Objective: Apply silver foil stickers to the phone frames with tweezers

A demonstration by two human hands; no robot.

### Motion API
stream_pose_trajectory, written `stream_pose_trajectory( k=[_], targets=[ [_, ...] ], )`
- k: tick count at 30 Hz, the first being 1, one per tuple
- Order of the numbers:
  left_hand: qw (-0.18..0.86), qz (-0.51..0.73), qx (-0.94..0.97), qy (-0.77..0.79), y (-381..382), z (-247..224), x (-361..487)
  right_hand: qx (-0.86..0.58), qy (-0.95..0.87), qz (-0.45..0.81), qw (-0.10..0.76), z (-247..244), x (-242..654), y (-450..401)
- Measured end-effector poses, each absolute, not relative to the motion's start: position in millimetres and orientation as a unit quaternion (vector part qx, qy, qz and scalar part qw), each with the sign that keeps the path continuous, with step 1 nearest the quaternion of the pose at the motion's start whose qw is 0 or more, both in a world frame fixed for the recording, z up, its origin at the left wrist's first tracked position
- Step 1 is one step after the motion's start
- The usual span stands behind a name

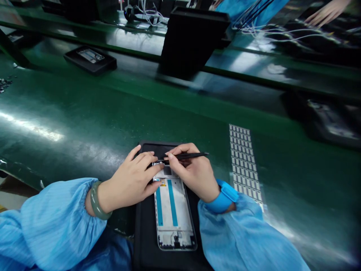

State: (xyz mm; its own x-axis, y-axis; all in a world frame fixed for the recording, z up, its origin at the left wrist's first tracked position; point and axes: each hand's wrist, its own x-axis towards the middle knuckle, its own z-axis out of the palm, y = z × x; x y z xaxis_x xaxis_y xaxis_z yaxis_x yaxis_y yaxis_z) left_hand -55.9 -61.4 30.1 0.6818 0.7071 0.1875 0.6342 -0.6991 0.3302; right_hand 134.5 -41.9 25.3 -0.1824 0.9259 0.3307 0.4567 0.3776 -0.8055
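A phone frame (180, 210) with two blue strips lies on a black tray (145, 233) in front of me. My left hand (132, 180) rests over its upper left edge, fingers spread, fingertips touching the top end. Between the thumb and fingers of my right hand (194, 171) are black tweezers (191, 155), held nearly level. Their tips point left at the top edge of the frame, close to my left fingertips. What the tips touch there is too small to make out. A small orange flex piece (163, 183) shows by my left thumb.
A sheet of small stickers (245, 162) lies right of my right hand on the green table (84, 101). Black trays with phone frames sit at the far left (90, 58) and right (332, 116). A black box (194, 41) stands ahead. Another person's hand (328, 13) is beyond, near cables.
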Motion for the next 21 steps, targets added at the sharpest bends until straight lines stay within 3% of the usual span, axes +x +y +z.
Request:
stream_pose_trajectory(
  k=[4,12,21],
  targets=[
    [0.122,0.143,0.91,0.37,-61.3,30.2,-56.2,-0.502,-0.717,0.243,0.418,27.0,133.6,-43.4],
    [0.119,0.143,0.91,0.371,-61.5,28.7,-55.7,-0.516,-0.687,0.294,0.419,21.4,138.6,-41.1],
    [0.12,0.146,0.91,0.368,-61.0,27.4,-56.1,-0.448,-0.79,0.171,0.383,31.1,132.8,-42.2]
  ],
)
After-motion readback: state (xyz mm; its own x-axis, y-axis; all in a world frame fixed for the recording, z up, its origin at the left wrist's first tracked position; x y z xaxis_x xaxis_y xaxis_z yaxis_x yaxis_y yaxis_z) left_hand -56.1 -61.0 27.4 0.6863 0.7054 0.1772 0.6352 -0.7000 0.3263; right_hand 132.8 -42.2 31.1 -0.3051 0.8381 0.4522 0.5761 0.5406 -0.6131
